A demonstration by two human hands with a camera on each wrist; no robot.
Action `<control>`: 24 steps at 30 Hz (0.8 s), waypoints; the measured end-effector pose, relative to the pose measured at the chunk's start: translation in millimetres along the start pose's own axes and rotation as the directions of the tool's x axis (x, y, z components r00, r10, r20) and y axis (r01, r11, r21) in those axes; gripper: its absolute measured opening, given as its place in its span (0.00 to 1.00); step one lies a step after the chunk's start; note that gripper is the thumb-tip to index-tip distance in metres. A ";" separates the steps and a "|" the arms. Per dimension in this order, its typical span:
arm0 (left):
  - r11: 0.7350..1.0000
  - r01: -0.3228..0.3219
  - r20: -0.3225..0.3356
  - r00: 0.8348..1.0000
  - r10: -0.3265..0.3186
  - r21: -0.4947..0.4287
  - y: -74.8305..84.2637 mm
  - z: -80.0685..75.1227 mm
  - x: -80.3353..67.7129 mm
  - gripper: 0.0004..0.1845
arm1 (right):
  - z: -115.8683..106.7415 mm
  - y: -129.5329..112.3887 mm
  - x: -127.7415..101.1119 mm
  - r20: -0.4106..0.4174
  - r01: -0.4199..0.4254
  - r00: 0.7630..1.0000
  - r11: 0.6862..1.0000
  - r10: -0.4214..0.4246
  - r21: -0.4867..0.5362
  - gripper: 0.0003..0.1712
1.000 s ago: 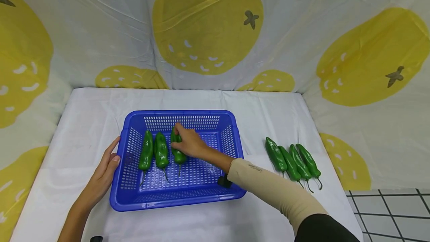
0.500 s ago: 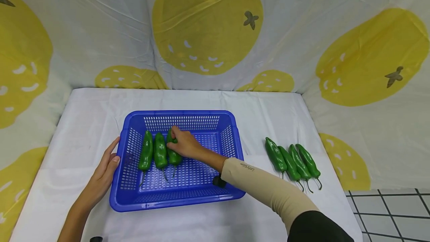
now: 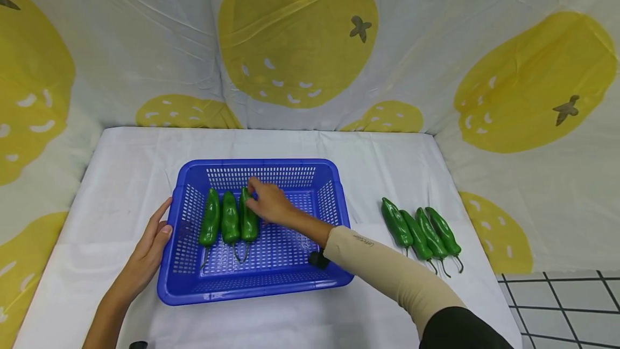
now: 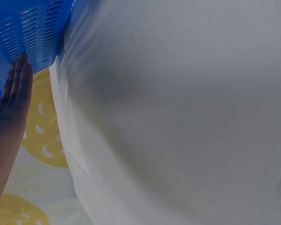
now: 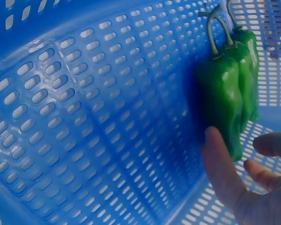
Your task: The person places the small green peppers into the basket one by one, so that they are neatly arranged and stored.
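Fingers of the right hand (image 3: 269, 204) loosely touch the third pepper (image 3: 249, 222), rightmost of 3 in the blue basket (image 3: 271, 284), while the left hand (image 3: 151, 246) rests flat against its left wall; a careless withdrawal could roll that pepper askew.

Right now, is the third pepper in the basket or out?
In: third pepper lies on the blue basket floor beside two others.
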State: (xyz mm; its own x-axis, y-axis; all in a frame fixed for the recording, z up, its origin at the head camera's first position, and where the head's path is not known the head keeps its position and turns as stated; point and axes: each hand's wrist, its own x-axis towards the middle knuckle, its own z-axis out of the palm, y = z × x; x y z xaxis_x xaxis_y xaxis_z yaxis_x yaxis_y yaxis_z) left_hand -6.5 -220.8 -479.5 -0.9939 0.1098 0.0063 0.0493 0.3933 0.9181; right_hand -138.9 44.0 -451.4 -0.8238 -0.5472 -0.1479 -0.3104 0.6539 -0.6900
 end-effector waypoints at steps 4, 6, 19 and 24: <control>1.000 0.007 -0.001 1.000 -0.007 0.012 -0.7 0.3 -0.3 0.31 | -8.9 -1.6 -2.3 -0.013 0.004 1.000 0.998 -0.005 -0.060 0.15; 1.000 0.011 -0.004 1.000 -0.011 0.015 -0.3 0.6 -0.8 0.31 | -14.4 -3.7 -4.9 -0.014 -0.003 1.000 0.998 0.002 -0.057 0.16; 1.000 0.000 0.000 1.000 0.000 0.009 -0.1 0.3 -0.9 0.31 | -62.0 -2.4 -33.0 -0.100 0.006 0.995 0.999 -0.010 -0.039 0.16; 1.000 -0.003 0.002 1.000 0.003 0.004 1.5 -0.6 -0.4 0.31 | -81.6 13.3 -52.7 -0.161 0.004 0.987 1.000 -0.003 0.006 0.15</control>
State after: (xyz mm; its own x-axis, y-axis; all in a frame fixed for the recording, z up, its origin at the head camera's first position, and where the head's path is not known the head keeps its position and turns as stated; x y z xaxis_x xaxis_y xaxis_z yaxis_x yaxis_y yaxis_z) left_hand -6.1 -220.8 -477.9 -0.9936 0.1124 0.0080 0.0523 0.3971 0.9163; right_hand -138.3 124.2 -395.0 -0.8886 -0.4578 -0.0294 -0.3112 0.6486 -0.6946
